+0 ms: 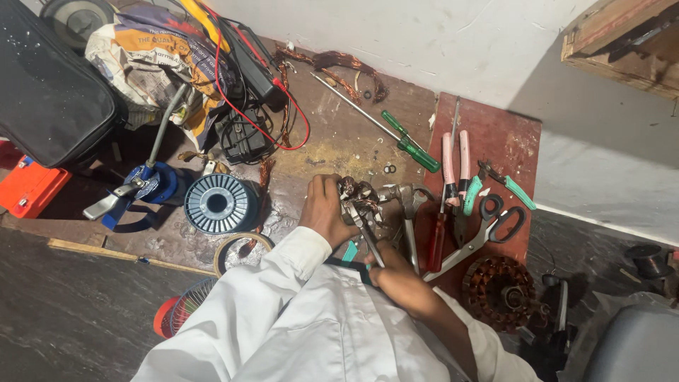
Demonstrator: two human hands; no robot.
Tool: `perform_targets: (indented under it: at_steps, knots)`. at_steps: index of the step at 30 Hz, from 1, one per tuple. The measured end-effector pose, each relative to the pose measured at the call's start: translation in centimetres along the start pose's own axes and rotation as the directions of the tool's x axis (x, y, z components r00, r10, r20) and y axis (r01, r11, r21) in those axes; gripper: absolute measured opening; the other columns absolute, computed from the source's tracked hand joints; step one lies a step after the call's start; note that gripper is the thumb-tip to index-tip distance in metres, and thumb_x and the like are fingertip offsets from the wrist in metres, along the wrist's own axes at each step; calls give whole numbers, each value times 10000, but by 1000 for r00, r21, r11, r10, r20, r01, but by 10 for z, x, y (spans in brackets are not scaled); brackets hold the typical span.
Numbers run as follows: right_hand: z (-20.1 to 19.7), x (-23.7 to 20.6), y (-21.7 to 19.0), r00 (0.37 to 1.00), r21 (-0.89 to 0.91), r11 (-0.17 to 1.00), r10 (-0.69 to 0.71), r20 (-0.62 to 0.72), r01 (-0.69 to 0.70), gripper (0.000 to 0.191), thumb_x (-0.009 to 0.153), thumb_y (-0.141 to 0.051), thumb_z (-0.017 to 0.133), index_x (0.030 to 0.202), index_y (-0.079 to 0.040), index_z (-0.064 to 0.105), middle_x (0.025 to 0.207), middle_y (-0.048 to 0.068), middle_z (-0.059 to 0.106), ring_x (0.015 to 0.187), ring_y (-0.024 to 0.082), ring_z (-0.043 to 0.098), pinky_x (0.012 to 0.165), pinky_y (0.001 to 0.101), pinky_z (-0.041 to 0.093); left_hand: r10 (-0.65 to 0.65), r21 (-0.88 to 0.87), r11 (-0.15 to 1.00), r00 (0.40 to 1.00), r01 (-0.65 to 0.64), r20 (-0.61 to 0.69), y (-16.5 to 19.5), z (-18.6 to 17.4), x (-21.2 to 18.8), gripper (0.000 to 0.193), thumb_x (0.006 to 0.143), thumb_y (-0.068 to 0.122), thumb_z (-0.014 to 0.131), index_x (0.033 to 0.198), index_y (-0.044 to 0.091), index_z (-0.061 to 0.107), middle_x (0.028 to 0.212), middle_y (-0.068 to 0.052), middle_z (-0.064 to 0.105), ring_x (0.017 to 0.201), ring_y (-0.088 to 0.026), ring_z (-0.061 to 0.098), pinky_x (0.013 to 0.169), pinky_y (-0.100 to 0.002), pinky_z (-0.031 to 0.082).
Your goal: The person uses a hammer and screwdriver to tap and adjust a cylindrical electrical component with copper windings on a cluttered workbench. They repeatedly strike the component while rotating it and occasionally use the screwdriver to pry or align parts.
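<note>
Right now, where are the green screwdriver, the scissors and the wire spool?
green screwdriver (414,150): head view, on its green handle.
scissors (503,221): head view, on the black finger loops.
wire spool (219,204): head view, on its top flange.

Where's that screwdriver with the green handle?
In the head view, the green-handled screwdriver lies diagonally at the back of the workbench, right of centre, just left of the pink-handled pliers.

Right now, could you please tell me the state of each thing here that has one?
left hand: gripping the wound part
right hand: closed on pliers
scissors: lying flat, blades shut
green screwdriver: lying loose
wire spool: flat on its side
stator: on the floor, untouched
</note>
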State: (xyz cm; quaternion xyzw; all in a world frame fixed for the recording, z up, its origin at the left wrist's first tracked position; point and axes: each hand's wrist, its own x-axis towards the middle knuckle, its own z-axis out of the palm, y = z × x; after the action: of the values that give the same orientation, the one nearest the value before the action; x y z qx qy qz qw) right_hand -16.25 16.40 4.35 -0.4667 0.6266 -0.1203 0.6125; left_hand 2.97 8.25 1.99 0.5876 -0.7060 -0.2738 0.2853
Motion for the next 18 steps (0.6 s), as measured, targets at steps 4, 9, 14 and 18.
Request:
perform_targets:
  at_steps: [4,9,14,18]
  knots:
    - [-17,2,-19,975,167,967,170,142,-193,429,728,-27,570,1155,-51,599,1075,83,621,968,184,571,808,326,473,-7,24,1000,1000,7,10,7,-1,3,1003,486,255,967,1284,-51,443,1212,-236,476,1172,-440,489,982,-475,463]
    - [-40,0,-53,909,86,912,384,163,-401,404,778,-69,580,1181,-81,591,1081,75,637,970,167,590,815,349,500,2,76,997,999,-4,32,20,1,8,1028,489,243,960,1316,-69,434,1195,-237,477,1153,-430,490,1000,-465,449]
    - [-51,3,-59,924,-43,937,349,160,-346,408,736,-27,600,1141,-72,601,970,78,569,860,205,563,697,405,492,9,130,991,998,-17,59,28,0,10,989,536,234,955,1314,-83,432,1199,-239,477,1153,-431,487,1021,-480,427]
    - [-60,9,-59,935,-226,930,326,139,-291,341,753,-77,640,1091,-34,648,939,77,600,855,184,582,715,340,495,33,167,985,998,-42,59,31,-2,9,1026,531,248,964,1324,-105,417,1200,-249,475,1153,-431,486,1033,-484,420]
